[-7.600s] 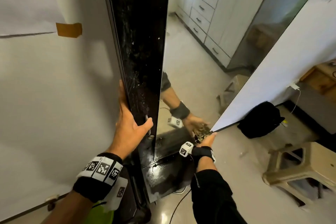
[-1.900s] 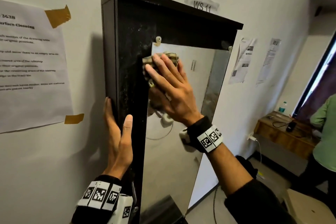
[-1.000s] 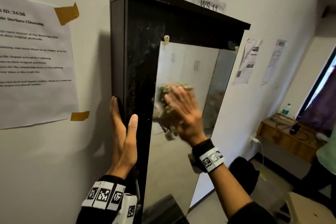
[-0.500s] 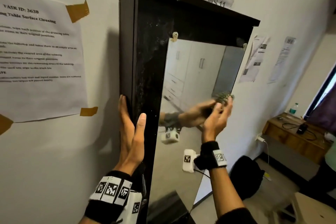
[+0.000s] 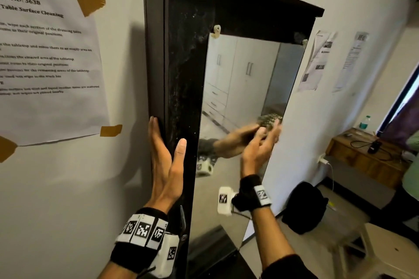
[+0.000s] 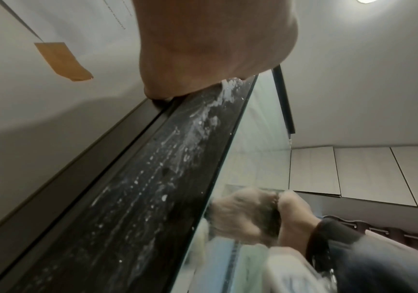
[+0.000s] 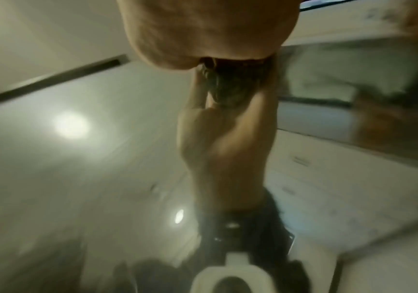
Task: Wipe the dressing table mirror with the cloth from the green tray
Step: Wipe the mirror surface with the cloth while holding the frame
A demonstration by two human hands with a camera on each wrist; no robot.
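The tall mirror (image 5: 244,79) sits in a dusty black frame (image 5: 183,63) against the wall. My left hand (image 5: 167,154) lies flat on the frame's left side, its fingers straight and the thumb on the front face. At the mirror's right edge, mid-height, my right hand (image 5: 260,145) presses the mottled green-brown cloth (image 5: 269,119) to the glass with nearly straight fingers. The left wrist view looks up the speckled frame (image 6: 152,178) past my palm (image 6: 215,39). In the blurred right wrist view the cloth (image 7: 217,87) shows between my palm (image 7: 202,29) and its reflection. The green tray is out of view.
A taped paper sheet (image 5: 45,59) hangs on the wall left of the frame. A black bag (image 5: 303,206) lies on the floor right of the mirror, with a beige plastic stool (image 5: 385,251) nearer. A wooden desk (image 5: 367,156) and a person in green (image 5: 412,165) are at far right.
My right hand has swept the cloth from the mirror's upper left corner down and across to its right edge. My left hand has stayed on the frame's side.
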